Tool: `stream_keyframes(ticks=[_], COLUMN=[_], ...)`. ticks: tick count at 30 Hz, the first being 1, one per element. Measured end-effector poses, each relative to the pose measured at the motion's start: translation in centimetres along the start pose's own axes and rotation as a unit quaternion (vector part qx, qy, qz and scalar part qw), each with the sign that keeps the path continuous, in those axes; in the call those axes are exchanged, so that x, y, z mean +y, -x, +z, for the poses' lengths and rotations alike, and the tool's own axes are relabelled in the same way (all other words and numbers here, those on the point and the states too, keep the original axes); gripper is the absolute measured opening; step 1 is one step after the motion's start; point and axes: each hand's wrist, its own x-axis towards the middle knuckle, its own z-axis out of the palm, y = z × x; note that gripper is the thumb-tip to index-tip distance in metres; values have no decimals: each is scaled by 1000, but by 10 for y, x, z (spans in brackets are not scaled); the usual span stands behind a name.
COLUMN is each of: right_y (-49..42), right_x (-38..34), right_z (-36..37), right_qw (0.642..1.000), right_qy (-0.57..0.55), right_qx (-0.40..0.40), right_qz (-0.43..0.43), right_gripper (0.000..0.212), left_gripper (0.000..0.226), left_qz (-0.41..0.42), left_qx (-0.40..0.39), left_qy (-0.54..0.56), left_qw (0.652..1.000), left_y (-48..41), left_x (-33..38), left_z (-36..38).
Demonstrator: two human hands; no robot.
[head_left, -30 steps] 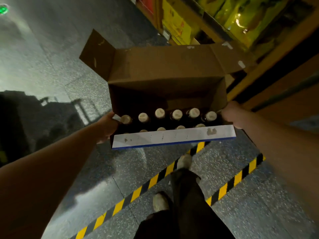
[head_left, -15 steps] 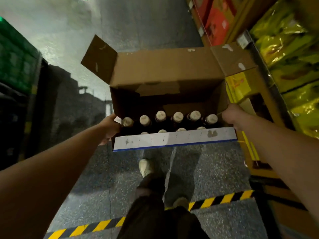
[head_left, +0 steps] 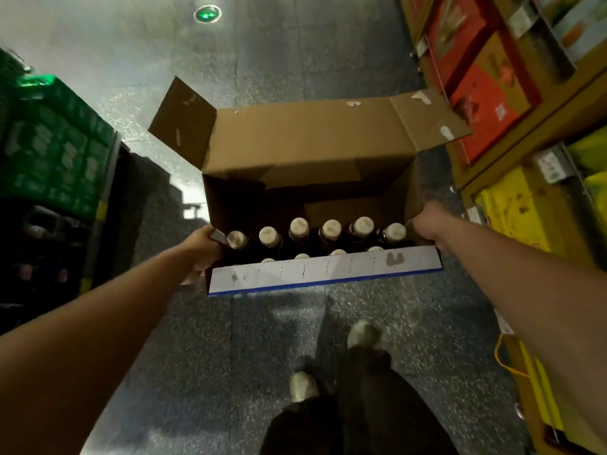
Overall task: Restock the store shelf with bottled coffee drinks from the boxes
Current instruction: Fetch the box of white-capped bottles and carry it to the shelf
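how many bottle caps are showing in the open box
10: six caps in a row across the box, four more just behind its white front flap. Others may be hidden under that flap.

Matt brown cardboard box [head_left: 305, 149]; glossy dark bottles [head_left: 330, 233]; polished speckled stone floor [head_left: 230, 356].

Speckled grey floor [head_left: 230, 339], green crates [head_left: 56, 159]

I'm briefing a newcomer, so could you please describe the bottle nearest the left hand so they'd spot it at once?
Find the open cardboard box held above the aisle floor. Inside, six pale caps form the far row. The bottle is that row's leftmost, right beside the left hand; the others stand farther right.
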Motion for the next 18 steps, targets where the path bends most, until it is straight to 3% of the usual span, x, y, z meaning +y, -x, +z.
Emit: stream_keyframes(ticks=[12, 18], right_y=[-174, -243], right_x=[-280, -427], right_z=[-20, -10], right_qw=[985, 982], right_qy=[148, 146], right_qx=[-29, -37], right_qz=[-83, -113], right_gripper=[26, 21], left_gripper=[33, 43], left_qz=[-31, -40], left_qx=[95, 72], left_qy=[63, 135], left_qw=[993, 987], left_y=[-168, -256], left_x=[117, 174], left_z=[-112, -195])
